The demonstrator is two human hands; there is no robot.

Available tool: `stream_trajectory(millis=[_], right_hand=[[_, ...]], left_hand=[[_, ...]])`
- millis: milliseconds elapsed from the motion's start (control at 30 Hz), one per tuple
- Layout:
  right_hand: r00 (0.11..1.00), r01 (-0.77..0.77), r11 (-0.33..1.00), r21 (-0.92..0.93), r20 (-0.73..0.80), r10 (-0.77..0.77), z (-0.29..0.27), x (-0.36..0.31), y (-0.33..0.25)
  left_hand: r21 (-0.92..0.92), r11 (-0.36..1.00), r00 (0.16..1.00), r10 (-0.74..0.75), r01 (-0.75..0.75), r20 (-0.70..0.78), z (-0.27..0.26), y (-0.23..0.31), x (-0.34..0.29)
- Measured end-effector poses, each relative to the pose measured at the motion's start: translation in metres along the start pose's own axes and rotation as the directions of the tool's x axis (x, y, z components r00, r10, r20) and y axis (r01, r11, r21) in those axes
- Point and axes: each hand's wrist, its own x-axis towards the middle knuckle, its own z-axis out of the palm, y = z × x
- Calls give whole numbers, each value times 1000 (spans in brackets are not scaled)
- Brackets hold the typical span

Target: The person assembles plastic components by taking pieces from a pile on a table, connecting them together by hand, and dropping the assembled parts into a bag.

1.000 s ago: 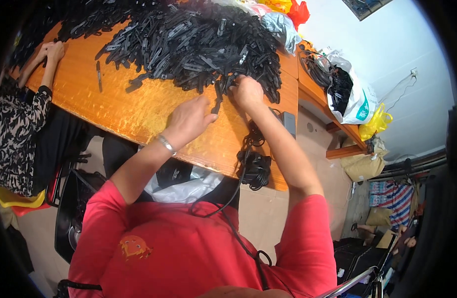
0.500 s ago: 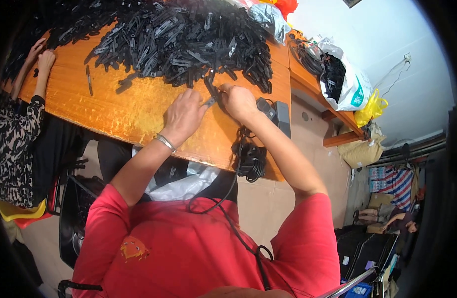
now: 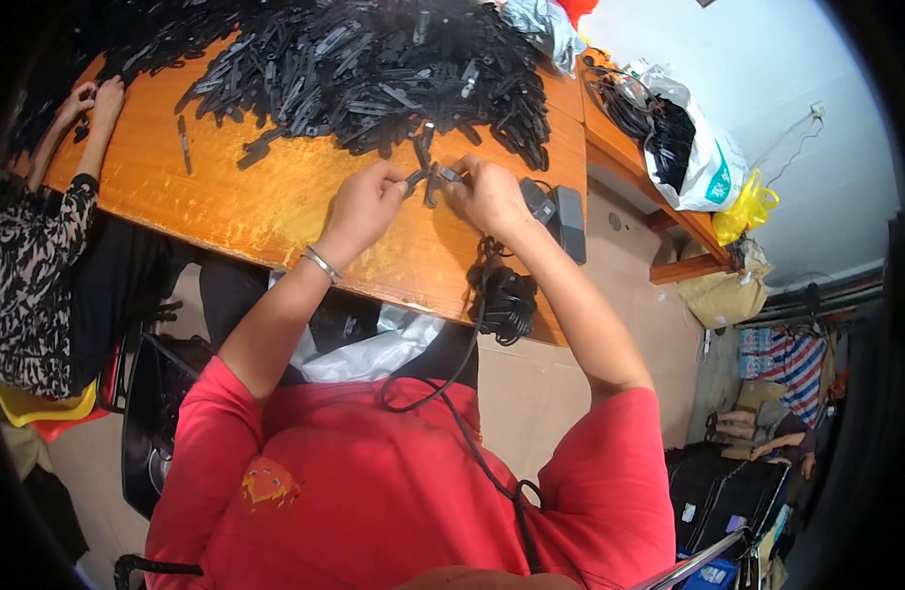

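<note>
My left hand (image 3: 366, 206) is pinched on a small dark plastic piece (image 3: 414, 180) above the wooden table (image 3: 265, 211). To its right, my right hand (image 3: 494, 197) pinches a small grey plastic piece (image 3: 450, 175) between thumb and finger. Between my hands, slim black plastic parts (image 3: 432, 189) lie on the tabletop, one crossing toward the heap. Just beyond them rises a large heap of similar black plastic parts (image 3: 374, 74). What exact kind they are is too small to tell.
Right of my right hand sit black box-shaped adapters (image 3: 567, 226); a coiled black cable (image 3: 508, 305) lies at the table's front edge. A thin dark stick (image 3: 184, 146) lies to the left. Another person's hands (image 3: 100, 98) work at the far left. A white bag (image 3: 703, 162) stands on a side bench.
My hands have drawn apart from the dark strip they were both on, and each now pinches a small piece. The other person's hands have moved slightly right.
</note>
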Motion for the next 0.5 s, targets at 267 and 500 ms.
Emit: stream_trajectory(millis=[267,500], right_hand=[[786,572,820,-10,-276,-552,19,-33,-21],[771,612,791,18,-237,-591,25,-33,-34]], left_hand=[[-487,808,943,-257,330,212,-35,11,-17],[-669,629,911,-177,395,372,-46,21,-29]])
